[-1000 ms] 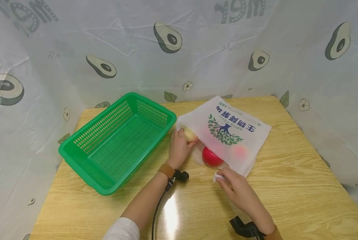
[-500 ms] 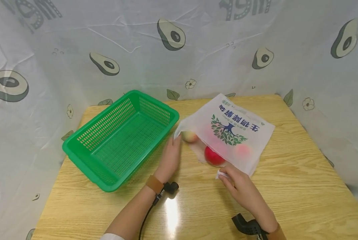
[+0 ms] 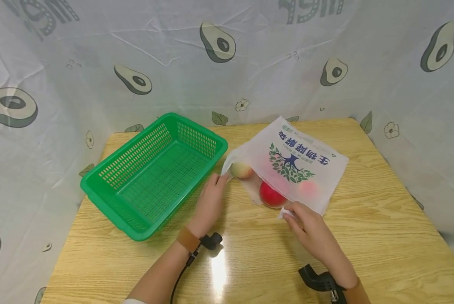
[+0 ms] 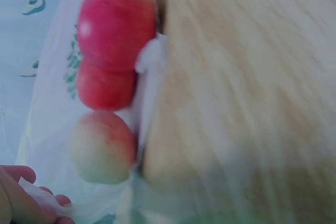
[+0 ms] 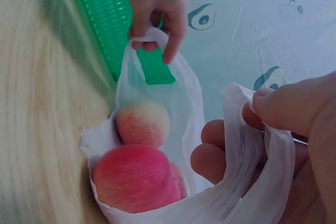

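A white plastic bag with a printed tree lies on the table, its mouth facing me. My left hand pinches the bag's left handle, beside the green basket. With my right hand I grip the other handle at the right of the mouth. Inside the opening sit a red apple and a pale yellowish-pink peach. More red fruit shows behind the apple in the left wrist view, and pink shapes show through the plastic. The right wrist view has the peach just beyond the apple.
A green plastic basket with slotted sides stands at the left of the wooden table. Its left side is close to the table's edge. A hanging sheet printed with avocados encloses the back and sides.
My left hand has moved away from the peach, left and toward me, drawing the bag's left handle outward. My right hand keeps its grip on the other handle, with little movement.
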The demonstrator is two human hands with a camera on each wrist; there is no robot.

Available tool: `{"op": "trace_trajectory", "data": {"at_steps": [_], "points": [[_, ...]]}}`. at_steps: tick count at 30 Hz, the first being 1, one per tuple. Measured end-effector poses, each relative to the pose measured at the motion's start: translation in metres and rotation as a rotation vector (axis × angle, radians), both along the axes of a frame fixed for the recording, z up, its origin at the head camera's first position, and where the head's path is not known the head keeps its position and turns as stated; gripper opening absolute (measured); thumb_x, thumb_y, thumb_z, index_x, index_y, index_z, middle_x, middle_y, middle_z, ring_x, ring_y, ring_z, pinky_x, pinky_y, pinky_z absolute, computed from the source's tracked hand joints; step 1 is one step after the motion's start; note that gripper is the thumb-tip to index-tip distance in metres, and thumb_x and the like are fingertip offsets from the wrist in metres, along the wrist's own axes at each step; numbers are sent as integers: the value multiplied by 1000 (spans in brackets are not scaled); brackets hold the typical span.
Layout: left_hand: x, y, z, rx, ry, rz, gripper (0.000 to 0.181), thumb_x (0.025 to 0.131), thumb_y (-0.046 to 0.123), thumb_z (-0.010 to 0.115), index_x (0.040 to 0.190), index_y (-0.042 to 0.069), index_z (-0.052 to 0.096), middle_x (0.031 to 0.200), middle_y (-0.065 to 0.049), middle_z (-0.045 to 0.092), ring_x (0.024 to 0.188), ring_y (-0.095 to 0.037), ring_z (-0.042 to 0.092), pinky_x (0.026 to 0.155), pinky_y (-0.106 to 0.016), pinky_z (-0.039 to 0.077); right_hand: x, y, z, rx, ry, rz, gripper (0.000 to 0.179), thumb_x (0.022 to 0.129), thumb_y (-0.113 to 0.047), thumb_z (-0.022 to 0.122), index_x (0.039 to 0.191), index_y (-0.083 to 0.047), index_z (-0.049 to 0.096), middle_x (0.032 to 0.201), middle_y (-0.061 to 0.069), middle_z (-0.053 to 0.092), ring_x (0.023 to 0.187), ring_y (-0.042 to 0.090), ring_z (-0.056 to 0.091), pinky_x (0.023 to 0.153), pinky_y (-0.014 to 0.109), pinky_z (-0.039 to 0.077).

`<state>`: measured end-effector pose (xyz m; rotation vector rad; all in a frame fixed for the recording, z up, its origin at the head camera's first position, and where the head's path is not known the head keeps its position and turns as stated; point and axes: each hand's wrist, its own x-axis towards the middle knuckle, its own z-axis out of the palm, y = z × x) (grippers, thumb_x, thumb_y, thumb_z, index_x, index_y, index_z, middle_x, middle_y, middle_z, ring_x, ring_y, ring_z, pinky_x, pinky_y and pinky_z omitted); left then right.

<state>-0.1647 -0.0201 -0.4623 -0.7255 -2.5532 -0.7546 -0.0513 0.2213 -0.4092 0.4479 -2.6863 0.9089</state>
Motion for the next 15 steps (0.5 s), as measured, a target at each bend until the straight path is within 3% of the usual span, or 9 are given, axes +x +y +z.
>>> {"op": "trace_trajectory", "data": {"at_steps": [7,15], "points": [[-2,9,18,45,-21,-30,41,86,-17,52,123,1,57,100,-12,55,84,-26,58,72,-35,52,-6,5,6,28,66,-29,21,82,5,68,96,-5,57,81,-3,56,70,6,47,60,23,47],[-11,20,37,109,-1,-54,33,91,-8,54,123,-1,57,102,-13,54,86,-24,58,73,-32,53,-9,9,15,9,56,-52,16,85,5,66,97,-3,58,81,2,59,69,8,47,58,22,45]]}}
